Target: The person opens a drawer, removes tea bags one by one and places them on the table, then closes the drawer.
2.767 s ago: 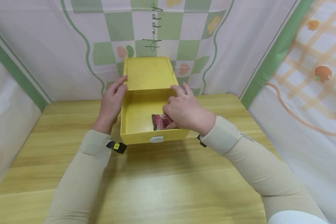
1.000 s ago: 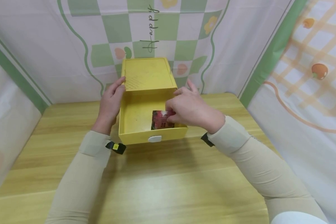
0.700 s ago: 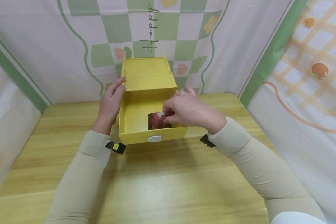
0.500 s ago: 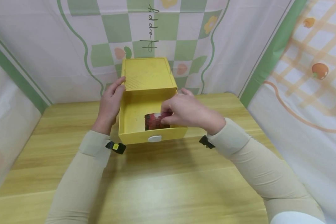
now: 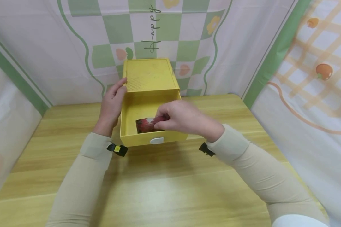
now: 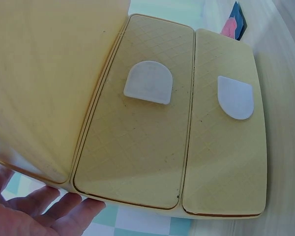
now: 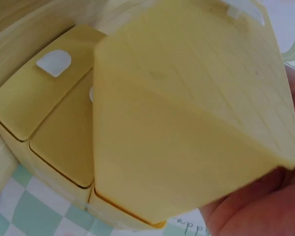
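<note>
Packet [image 5: 145,125] points left, long axis crosswise, right grip [image 5: 184,118] pinching it, left grip [image 5: 110,105] unclenched.

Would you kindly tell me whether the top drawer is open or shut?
Open: the top drawer juts out from the yellow cabinet, its inside showing in the head view.

Soft, even light surrounded me and the yellow cabinet [image 5: 150,74], with one glaring patch in front of it.
From my head, I saw pale glare on the wooden table [image 5: 159,190] well in front of the cabinet, and soft-edged shadows just before it. My left wrist view came out hazy, the cabinet's edges slightly bowed; my right wrist view was dimmer and soft, with the cabinet's open drawer [image 7: 182,128] blurred close up.
</note>
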Tool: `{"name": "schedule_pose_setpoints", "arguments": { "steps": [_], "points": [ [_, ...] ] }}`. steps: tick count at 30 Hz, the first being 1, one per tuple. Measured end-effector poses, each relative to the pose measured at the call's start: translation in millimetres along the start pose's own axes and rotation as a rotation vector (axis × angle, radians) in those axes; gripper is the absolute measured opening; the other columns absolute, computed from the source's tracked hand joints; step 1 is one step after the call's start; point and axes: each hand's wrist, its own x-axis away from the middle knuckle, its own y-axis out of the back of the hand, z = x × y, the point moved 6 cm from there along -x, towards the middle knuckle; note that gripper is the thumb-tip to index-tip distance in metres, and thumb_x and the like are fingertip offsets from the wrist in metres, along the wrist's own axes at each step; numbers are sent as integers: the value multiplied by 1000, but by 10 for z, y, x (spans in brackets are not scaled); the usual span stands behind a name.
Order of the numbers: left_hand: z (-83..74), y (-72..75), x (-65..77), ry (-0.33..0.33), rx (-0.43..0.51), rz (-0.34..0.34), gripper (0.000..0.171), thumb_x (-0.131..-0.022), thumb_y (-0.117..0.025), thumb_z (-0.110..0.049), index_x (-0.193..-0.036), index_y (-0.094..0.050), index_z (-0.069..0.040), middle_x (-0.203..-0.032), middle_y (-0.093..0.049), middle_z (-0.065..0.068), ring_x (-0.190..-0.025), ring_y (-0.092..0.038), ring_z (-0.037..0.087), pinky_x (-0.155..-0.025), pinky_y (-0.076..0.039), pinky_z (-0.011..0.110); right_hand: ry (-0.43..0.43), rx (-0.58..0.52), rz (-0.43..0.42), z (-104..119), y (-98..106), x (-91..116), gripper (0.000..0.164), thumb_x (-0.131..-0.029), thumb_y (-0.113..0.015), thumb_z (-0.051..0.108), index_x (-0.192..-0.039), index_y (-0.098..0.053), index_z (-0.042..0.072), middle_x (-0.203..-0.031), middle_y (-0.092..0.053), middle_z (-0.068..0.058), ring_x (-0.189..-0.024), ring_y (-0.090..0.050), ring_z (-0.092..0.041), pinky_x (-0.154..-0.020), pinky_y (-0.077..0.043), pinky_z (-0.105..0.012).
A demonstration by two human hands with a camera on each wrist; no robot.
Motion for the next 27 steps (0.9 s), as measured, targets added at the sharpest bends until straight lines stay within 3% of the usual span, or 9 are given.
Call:
{"name": "schedule_pose_setpoints", "arguments": {
  "steps": [7,19,27],
  "points": [
    [10,-5,-11,5,10,-2,48,-97,-43,-51,-143,-50,-35,-152,-40,-13,-137,-31,6,-113,-29,36,0,-41,-17,19,-33,-15,14,-87,-72,37,-85,-70,23,-73,-62,11,-67,-54,-9,-64,-46,-32],
    [13,-6,-5,-5,5,-12,47,-97,-44,-51,-142,-51,-36,-150,-42,-15,-135,-33,5,-112,-31,36,-11,-146,24,-9,-77,-35,10,-86,-74,30,-88,-70,21,-75,-64,8,-70,-55,-11,-66,-47,-32],
    [9,0,-7,-1,-8,-1,49,-98,-42,-52,-143,-50,-37,-151,-40,-16,-132,-34,6,-108,-33,39,-62,-300,-41,-55,10,0,13,-88,-70,33,-92,-68,21,-76,-64,3,-63,-50,-15,-57,-44,-33]
  ]
}}
